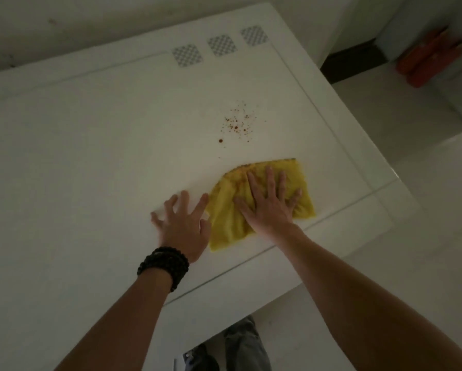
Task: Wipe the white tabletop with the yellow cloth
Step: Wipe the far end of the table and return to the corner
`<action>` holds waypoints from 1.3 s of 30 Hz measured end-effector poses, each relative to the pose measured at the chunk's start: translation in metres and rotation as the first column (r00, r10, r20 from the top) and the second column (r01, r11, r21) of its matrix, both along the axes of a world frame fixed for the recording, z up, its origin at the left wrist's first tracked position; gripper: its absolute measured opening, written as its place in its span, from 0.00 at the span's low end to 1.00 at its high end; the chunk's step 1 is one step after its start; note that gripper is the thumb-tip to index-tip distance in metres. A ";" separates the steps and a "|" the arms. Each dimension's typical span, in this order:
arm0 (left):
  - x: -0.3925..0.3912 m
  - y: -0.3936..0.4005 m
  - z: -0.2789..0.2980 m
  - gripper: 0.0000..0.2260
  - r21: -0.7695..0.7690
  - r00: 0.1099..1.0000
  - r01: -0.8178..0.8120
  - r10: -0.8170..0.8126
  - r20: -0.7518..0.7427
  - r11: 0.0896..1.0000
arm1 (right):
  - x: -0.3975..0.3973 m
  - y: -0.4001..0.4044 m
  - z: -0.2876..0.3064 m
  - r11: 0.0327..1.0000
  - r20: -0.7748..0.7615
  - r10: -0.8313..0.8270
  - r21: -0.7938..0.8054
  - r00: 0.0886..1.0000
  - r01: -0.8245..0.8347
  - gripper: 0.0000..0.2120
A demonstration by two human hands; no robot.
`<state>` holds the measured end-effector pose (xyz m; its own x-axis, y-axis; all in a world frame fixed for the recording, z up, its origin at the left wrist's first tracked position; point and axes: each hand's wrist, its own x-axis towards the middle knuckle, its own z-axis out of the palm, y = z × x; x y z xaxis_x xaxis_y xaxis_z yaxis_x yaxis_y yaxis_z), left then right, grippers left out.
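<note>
while the right hand (268,202) presses flat, fingers spread, on the yellow cloth (259,202) near the white tabletop's (90,156) near edge, the left hand (183,223) rests splayed and empty beside it — the cloth's long axis slants from near-left to far-right, reddish specks (237,124) just beyond.

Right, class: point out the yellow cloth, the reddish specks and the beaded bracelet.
yellow cloth (224,226): head view, bare lower-left fold.
reddish specks (236,124): head view, middle of the scatter, beyond the cloth.
beaded bracelet (163,266): head view, dark beads across the left wrist.
</note>
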<state>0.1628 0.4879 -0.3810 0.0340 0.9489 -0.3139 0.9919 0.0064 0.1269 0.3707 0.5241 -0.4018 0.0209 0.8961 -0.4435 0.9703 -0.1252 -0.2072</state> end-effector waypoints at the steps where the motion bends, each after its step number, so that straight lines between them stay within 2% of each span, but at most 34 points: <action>1: 0.002 0.000 0.000 0.25 -0.002 1.000 -0.007 0.007 0.010 1.000 | 0.001 0.013 0.000 1.000 0.009 0.013 0.008 1.000 -0.013 0.37; 6: 0.004 -0.001 0.001 0.26 0.003 1.000 -0.012 0.012 -0.007 1.000 | 0.003 0.013 0.001 0.997 0.018 0.064 0.032 0.998 -0.064 0.36; 11: -0.003 0.002 0.008 0.25 -0.040 0.999 0.032 -0.033 -0.018 0.999 | -0.011 -0.066 0.006 0.992 0.019 0.127 0.002 0.992 -0.127 0.33; 15: -0.014 0.010 0.019 0.28 -0.049 0.997 0.073 -0.072 0.019 0.996 | -0.021 -0.088 0.006 0.996 0.012 0.060 -0.061 0.998 -0.060 0.33; 18: -0.028 0.025 0.024 0.29 -0.019 0.994 0.104 -0.105 -0.021 0.994 | -0.034 -0.082 0.008 0.995 0.005 -0.013 -0.097 1.000 0.013 0.35; 23: -0.044 0.065 0.019 0.31 -0.042 0.996 0.071 -0.072 -0.044 0.997 | -0.055 -0.024 0.012 0.986 -0.012 -0.102 -0.132 0.995 0.099 0.41; 31: -0.058 0.159 0.001 0.28 0.014 0.995 -0.036 0.037 -0.098 0.999 | -0.063 0.099 0.003 0.998 -0.010 0.045 -0.045 0.999 -0.045 0.41; 35: -0.055 0.192 -0.006 0.25 0.012 0.989 -0.132 0.133 -0.070 0.991 | -0.070 0.175 0.000 0.995 -0.011 0.091 -0.034 0.996 -0.092 0.40; 39: -0.052 0.198 -0.003 0.21 0.078 0.985 -0.168 0.170 -0.027 0.983 | -0.073 0.209 -0.003 0.992 -0.010 0.129 -0.003 0.992 -0.129 0.40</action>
